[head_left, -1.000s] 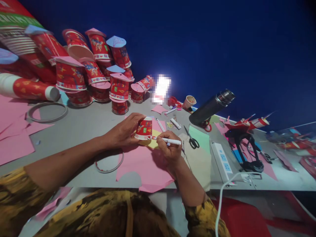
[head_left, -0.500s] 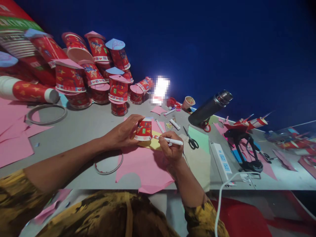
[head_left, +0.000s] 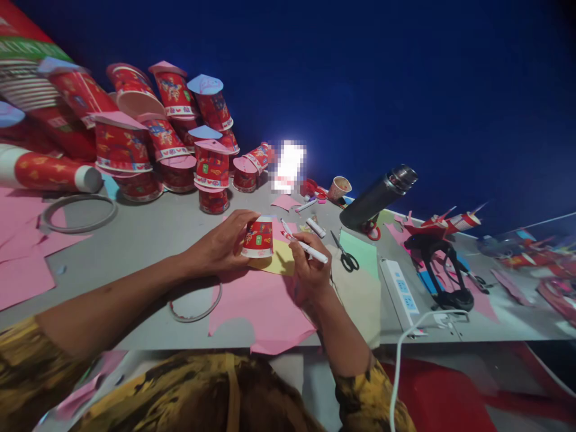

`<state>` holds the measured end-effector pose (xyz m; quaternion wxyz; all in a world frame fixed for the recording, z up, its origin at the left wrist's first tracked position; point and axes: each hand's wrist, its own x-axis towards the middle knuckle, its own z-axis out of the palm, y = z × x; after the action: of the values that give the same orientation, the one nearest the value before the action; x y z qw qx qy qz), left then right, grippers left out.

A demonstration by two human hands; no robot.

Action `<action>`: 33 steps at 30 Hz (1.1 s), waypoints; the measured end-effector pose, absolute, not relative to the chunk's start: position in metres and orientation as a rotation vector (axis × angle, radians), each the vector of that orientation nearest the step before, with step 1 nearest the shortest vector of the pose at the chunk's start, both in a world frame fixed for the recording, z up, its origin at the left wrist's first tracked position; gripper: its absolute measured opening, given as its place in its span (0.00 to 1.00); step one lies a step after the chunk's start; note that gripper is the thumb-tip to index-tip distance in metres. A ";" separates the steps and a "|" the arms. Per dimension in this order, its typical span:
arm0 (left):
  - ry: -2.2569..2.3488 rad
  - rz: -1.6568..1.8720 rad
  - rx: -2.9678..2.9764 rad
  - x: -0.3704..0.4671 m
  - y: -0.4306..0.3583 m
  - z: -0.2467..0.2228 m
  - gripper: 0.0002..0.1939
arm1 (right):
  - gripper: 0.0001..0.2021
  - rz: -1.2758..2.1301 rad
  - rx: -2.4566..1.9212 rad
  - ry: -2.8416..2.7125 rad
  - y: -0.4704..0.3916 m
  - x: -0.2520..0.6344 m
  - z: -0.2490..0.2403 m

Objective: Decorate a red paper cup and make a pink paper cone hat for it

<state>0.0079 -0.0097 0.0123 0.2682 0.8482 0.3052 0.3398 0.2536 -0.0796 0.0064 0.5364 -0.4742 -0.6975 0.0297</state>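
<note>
My left hand (head_left: pixel 227 243) is wrapped round a red paper cup (head_left: pixel 258 236), which is held upside down with its white rim low. In my right hand (head_left: pixel 312 261) is a white marker (head_left: pixel 309 249), its red tip pointing left and up, a short gap from the cup. Under both hands lie pink paper (head_left: pixel 256 306) with a curved cut-out and a piece of yellow paper (head_left: pixel 278 257). A capless white pen (head_left: pixel 288 228) lies just behind the marker, partly hidden.
Stacked red cups with paper cones (head_left: pixel 211 165) stand at the back left. Rightward are black scissors (head_left: pixel 348 261), a dark thermos (head_left: pixel 378 198), a power strip (head_left: pixel 400 291) with a white cable, and a black strap frame (head_left: pixel 438 270). Grey rings (head_left: pixel 78 228) lie on the left.
The marker in my right hand has moved away from the cup's lower edge, and its tip now points higher. My left hand keeps the cup. The view has shifted slightly.
</note>
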 end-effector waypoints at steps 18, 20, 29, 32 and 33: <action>0.901 0.960 2.214 0.009 -0.010 0.005 0.38 | 0.35 0.222 -1.432 -1.890 -0.076 0.240 -0.006; 0.945 0.941 2.194 0.010 -0.011 0.007 0.39 | 0.37 0.218 -1.462 -1.906 -0.074 0.242 -0.009; 1.095 0.947 2.031 0.013 -0.012 0.016 0.36 | 0.39 0.176 -1.533 -1.983 -0.071 0.248 -0.016; 1.088 0.954 1.993 0.013 -0.012 0.018 0.34 | 0.39 0.137 -1.559 -2.011 -0.072 0.247 -0.021; 1.078 0.963 1.984 0.013 -0.012 0.018 0.33 | 0.39 0.127 -1.577 -2.017 -0.072 0.246 -0.022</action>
<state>0.0134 -0.0117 0.0182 0.3368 0.7610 0.4135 0.3694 0.2460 -0.0719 -0.0224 0.2850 -0.5897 -0.7542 0.0476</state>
